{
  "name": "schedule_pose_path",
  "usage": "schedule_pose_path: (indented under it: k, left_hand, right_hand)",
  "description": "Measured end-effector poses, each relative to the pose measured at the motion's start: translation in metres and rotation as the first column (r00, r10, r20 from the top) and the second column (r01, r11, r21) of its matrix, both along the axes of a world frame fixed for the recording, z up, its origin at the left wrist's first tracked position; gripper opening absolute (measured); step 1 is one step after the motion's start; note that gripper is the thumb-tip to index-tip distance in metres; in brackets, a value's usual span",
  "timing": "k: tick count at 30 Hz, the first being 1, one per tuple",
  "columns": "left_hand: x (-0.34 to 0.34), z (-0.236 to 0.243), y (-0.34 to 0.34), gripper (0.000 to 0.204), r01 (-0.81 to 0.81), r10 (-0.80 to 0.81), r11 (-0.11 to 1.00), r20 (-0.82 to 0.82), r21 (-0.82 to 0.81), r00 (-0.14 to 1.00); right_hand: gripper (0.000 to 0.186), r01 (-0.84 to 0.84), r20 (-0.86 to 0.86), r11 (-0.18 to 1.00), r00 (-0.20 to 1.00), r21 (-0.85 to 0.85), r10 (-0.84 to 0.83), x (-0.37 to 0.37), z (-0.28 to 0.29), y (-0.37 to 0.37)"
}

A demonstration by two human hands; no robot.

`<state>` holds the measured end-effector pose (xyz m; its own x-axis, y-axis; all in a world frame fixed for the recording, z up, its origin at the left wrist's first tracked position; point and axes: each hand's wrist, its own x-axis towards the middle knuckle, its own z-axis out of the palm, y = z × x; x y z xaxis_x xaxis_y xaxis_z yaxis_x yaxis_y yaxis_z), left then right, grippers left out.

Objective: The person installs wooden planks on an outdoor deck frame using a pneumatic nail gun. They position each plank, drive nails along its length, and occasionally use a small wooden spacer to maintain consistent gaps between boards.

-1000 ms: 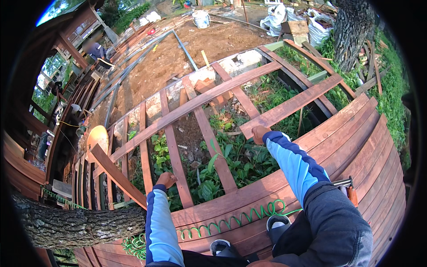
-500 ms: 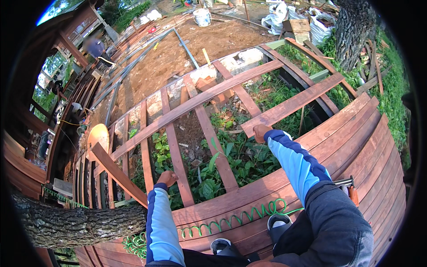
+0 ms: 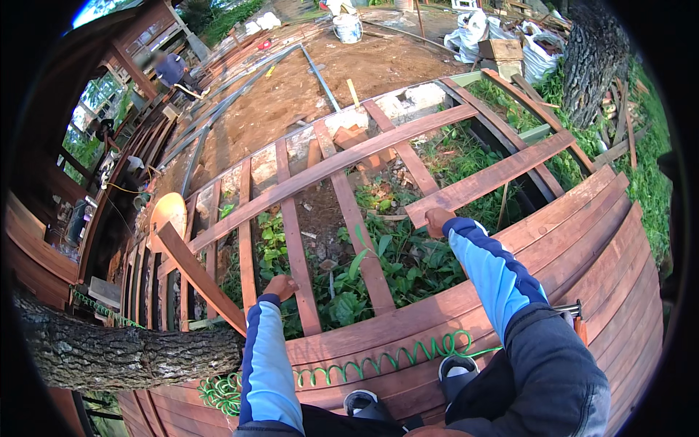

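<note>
My right hand [image 3: 438,223] is closed around the near end of a short reddish wooden board [image 3: 489,179]. That board lies slanting across the open frame on the right, its far end over the outer beams. My left hand [image 3: 282,287], fingers curled and nothing visible in them, hangs over the gap beside a wooden joist [image 3: 298,255]. A long plank [image 3: 313,172] runs diagonally across several joists. Another board [image 3: 202,277] leans at the left, by an orange-yellow round object [image 3: 169,211]. The undersides of both hands are hidden.
Under my feet are fitted deck boards [image 3: 408,328], with a coiled green hose [image 3: 378,364] across them. Green plants [image 3: 349,302] grow between the joists. A tree trunk [image 3: 131,355] crosses the lower left. Farther off are a person [image 3: 173,69], a bucket [image 3: 348,29] and white sacks [image 3: 540,57].
The whole view has shifted slightly right and down in the upper part. My right hand stays on the board's end, and my left hand stays curled near the joist.
</note>
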<state>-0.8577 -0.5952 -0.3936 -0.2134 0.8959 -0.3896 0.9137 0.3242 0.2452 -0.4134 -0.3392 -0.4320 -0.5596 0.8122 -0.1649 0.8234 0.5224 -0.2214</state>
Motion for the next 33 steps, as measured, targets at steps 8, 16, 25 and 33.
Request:
schedule_pose_path:
  k: [8,16,25,33]
  left_hand:
    - [0.004,0.001,-0.003,0.036,0.016,-0.015,1.000,-0.053,0.021,0.998]
    - [0.006,0.003,-0.001,0.038,-0.020,0.020,0.999,-0.008,-0.028,1.000]
    - [0.005,0.001,0.000,0.042,-0.026,0.026,0.999,-0.017,-0.025,1.000]
    - [0.011,0.007,0.000,0.040,-0.026,0.023,0.998,-0.048,-0.060,0.999]
  right_hand:
    - [0.028,-0.012,-0.025,0.996,1.000,-0.083,0.010,0.003,0.023,-0.010]
    - [0.034,-0.026,-0.007,0.997,1.000,-0.078,0.025,0.003,0.010,-0.003]
    - [0.024,-0.009,-0.032,1.000,0.999,-0.019,0.008,0.005,-0.004,0.003]
    - [0.027,-0.044,-0.071,0.997,0.997,-0.063,0.039,0.006,0.006,-0.001]
